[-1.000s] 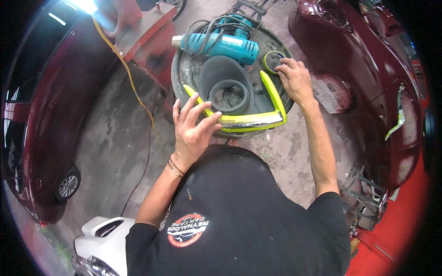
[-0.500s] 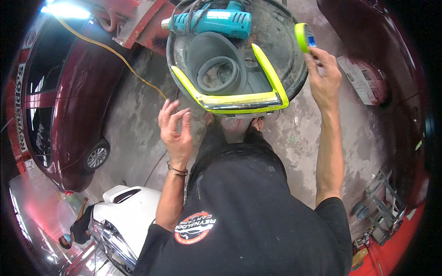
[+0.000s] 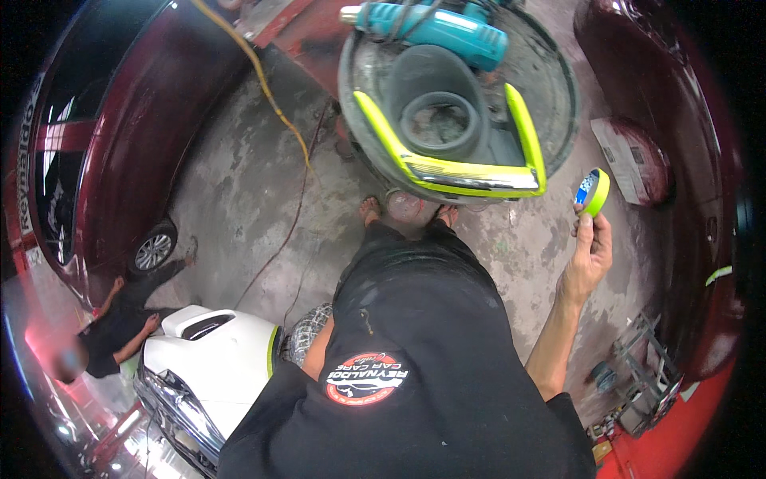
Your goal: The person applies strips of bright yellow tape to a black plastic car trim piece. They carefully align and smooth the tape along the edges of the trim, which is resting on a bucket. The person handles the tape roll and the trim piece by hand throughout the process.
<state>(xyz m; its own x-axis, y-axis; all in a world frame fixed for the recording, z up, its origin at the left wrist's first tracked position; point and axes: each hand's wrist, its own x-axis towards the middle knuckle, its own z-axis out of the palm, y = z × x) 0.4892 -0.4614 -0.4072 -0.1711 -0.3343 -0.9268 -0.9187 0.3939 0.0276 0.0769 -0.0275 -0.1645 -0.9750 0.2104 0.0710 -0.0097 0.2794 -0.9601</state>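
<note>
My right hand (image 3: 586,255) is closed on a roll of bright yellow-green tape (image 3: 600,196), gripped by its lower edge to the right of the round drum top (image 3: 562,120). My left hand is out of sight; only a piece of the left arm (image 3: 318,351) shows beside my shirt. On the drum top lies a grey plastic car lamp bezel (image 3: 435,88) with a round opening. Yellow-green tape (image 3: 527,132) borders the clear and chrome lamp strip (image 3: 471,172) along its near edge. Behind it rests a teal heat gun (image 3: 435,30) with its cord wrapped round it.
A dark red car (image 3: 104,160) stands at the left, with a yellow hose or cord (image 3: 263,80) nearby. A white bumper part (image 3: 215,351) sits at lower left, near another person (image 3: 116,335). Dark red bodywork (image 3: 670,72) and a metal stand (image 3: 646,379) are at the right.
My right hand has come down and nearer with the tape roll. My left hand has dropped out of view. The drum and bezel appear farther right as the view shifted.
</note>
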